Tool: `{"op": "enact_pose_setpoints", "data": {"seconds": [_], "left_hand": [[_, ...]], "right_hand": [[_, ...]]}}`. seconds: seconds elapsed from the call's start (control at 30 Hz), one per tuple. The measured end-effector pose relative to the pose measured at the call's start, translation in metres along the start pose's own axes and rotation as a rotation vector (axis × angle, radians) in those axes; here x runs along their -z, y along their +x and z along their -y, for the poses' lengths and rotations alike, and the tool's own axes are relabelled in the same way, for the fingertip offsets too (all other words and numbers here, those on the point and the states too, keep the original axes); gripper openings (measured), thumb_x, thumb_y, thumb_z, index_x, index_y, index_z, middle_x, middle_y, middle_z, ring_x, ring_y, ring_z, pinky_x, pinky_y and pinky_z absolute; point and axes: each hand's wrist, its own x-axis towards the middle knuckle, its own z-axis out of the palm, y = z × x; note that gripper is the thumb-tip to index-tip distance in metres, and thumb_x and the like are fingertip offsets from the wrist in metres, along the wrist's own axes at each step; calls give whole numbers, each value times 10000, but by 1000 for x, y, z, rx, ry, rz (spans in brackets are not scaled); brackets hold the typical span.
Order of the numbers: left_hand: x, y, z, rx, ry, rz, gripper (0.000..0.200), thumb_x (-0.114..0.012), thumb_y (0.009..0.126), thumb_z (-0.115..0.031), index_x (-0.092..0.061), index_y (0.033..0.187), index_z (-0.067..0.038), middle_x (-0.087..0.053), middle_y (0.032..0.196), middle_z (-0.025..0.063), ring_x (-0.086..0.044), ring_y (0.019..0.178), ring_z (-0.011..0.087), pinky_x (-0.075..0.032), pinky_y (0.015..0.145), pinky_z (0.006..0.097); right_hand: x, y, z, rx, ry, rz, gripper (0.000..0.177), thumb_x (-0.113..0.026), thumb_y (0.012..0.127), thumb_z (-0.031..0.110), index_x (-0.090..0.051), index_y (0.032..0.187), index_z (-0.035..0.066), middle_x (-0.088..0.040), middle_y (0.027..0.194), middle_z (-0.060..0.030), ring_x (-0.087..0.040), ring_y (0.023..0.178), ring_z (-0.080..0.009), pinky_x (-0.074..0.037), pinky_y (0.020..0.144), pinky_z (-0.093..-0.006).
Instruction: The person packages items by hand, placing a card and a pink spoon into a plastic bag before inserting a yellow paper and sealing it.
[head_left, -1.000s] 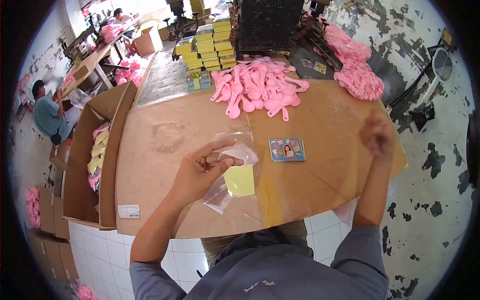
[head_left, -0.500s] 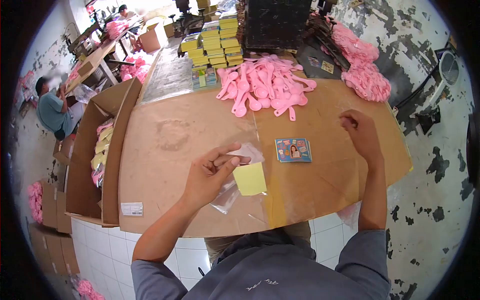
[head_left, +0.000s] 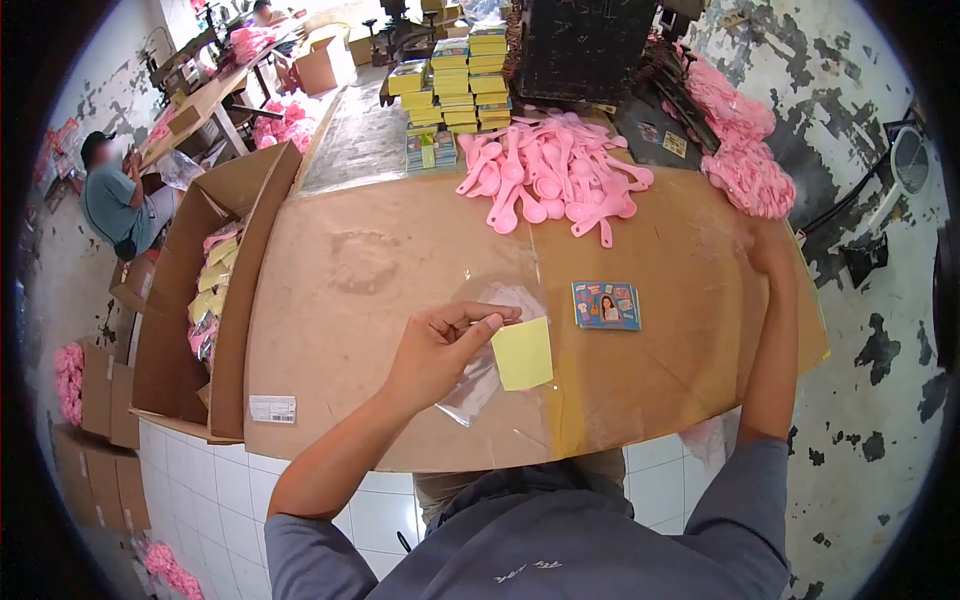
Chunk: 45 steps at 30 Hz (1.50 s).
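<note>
Thumb and fingers of my left hand (head_left: 440,345) pinch a yellow square card (head_left: 522,355) by its upper left edge. Beneath that hand, clear plastic bags (head_left: 472,395) lie on the cardboard-covered table (head_left: 340,340). My right hand (head_left: 768,252) is over the table's right side, smeared by motion, so its fingers do not show clearly. A small stack of blue printed cards (head_left: 606,306) rests between the two hands. Beyond it, a heap of pink plastic measuring spoons (head_left: 550,170) spreads across the back of the table.
Left of the table stands an open cardboard box (head_left: 265,250) holding packed yellow-and-pink pieces. Tall stacks of yellow-edged cards (head_left: 455,95) stand at the back. Pink bundles (head_left: 750,175) sit at the far right. A seated person (head_left: 118,200) is at another bench.
My right hand has moved right, away from the card stack, and is now blurred. My left hand still pinches the yellow card, its fingers drawn closer together. The view has shifted slightly.
</note>
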Motion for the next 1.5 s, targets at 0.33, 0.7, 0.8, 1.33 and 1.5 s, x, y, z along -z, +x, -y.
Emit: {"op": "enact_pose_setpoints", "data": {"seconds": [0.33, 0.7, 0.8, 1.33, 1.5], "left_hand": [[-9, -4, -7, 27, 30, -68, 272, -613, 1055, -165, -669, 1233, 34, -765, 1072, 113, -709, 965, 129, -581, 867, 295], [-10, -4, -3, -59, -55, -64, 243, -639, 1032, -103, -678, 1216, 51, -750, 1098, 128, -703, 1001, 148, -587, 891, 302], [-9, -3, 3, -60, 1, -59, 233, -645, 1026, -88, -688, 1211, 46, -749, 1098, 121, -701, 1004, 145, -586, 886, 294], [0, -3, 8, -121, 28, -55, 214, -653, 1008, -81, -724, 1171, 40, -754, 1109, 123, -704, 1001, 151, -560, 891, 294], [-3, -2, 5, -50, -75, -56, 245, -656, 1017, -149, -724, 1160, 38, -753, 1098, 115, -699, 970, 140, -566, 860, 293]], "right_hand": [[6, -137, 193, 473, 586, 361, 395, -741, 921, 217, -667, 1254, 18, -716, 1168, -111, -675, 1059, -220, -522, 941, -365], [-67, -171, 257, 469, 1188, 807, 301, -713, 966, 104, -655, 1242, -1, -692, 1042, -43, -647, 948, -92, -514, 828, -266], [-68, -173, 256, 433, 1234, 742, 254, -704, 973, 93, -679, 1206, -3, -703, 1059, -35, -653, 957, -95, -519, 847, -266], [-72, -168, 244, 654, 1225, 582, 163, -618, 971, 9, -750, 1062, -17, -684, 1044, -64, -641, 950, -122, -504, 843, -269], [-66, -169, 244, 574, 1244, 657, 135, -669, 958, 26, -754, 1054, -14, -679, 1052, -64, -638, 958, -129, -504, 839, -274]]}}
